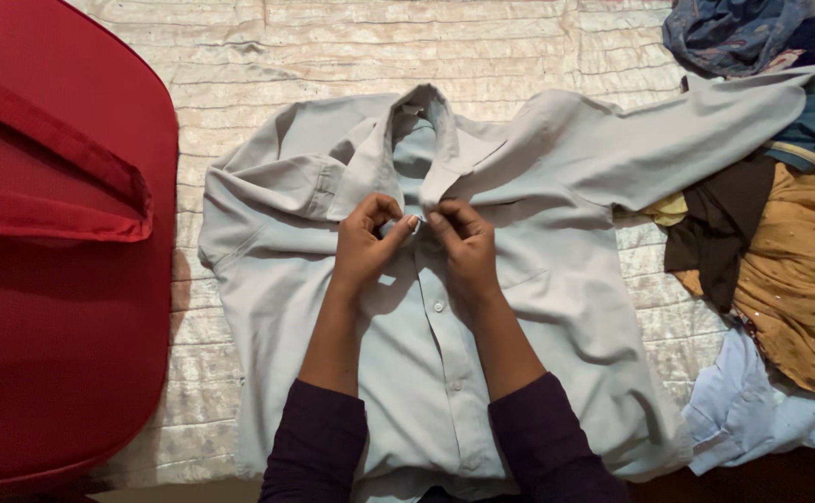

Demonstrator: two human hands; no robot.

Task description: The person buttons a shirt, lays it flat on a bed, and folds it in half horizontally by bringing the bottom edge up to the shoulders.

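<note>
Head view shows the left hand and right hand both pinched shut on the placket of the grey shirt lying beneath them (just below its collar), where loose fabric could slip free.

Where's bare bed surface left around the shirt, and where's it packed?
Free: the quilted bedspread above the grey shirt's collar, and a narrow strip between the red hamper and the shirt's sleeve. Small gap under the other sleeve. Crowded: the clothes pile along the far side. Left hand and right hand occupy the placket.
</note>
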